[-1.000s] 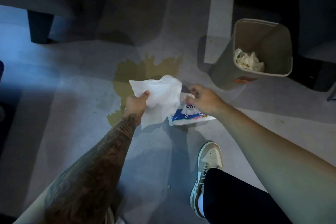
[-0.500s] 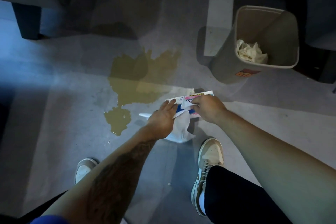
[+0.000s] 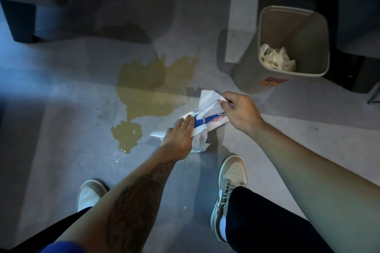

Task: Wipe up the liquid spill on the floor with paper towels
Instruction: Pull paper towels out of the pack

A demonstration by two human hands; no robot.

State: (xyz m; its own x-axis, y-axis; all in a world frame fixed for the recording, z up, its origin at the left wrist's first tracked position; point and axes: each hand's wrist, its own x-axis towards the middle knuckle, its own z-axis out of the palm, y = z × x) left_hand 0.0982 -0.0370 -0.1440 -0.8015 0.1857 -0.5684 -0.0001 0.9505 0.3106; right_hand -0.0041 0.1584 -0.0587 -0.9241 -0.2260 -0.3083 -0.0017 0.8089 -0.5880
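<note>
Your left hand point(image 3: 180, 133) lies flat, fingers straight and together, pressing down on the near end of the paper towel pack point(image 3: 211, 123), a white wrapper with blue and pink print that lies on the grey floor point(image 3: 61, 109). A loose white sheet point(image 3: 198, 144) lies partly under that hand and the pack's near end; you cannot tell from here whether the palm grips it or merely rests on it. Your right hand point(image 3: 240, 111) is just beyond the pack, thumb and fingers pinched on a corner of a fresh paper towel point(image 3: 207, 102), which rises out of the pack's top at a slant toward the bin. The spill point(image 3: 152, 86), a yellowish puddle with ragged edges, spreads on the floor to the left of the pack and beyond it, its near edge just beside the pack's far left corner. A smaller pool point(image 3: 126, 134) hangs off its lower end by a narrow neck, to the left of your left hand, with a few droplets point(image 3: 117, 160) nearer to you. The grey waste bin point(image 3: 246, 76) stands on the right, beyond your right hand and near it, with crumpled, stained towels point(image 3: 276, 58) at the bottom and an orange label on its near wall. Your left shoe point(image 3: 89, 192) and right shoe point(image 3: 230, 176) are planted on the floor on the near side of the pack, apart from the liquid. A dark furniture leg point(image 3: 20, 20) stands at the far left.
</note>
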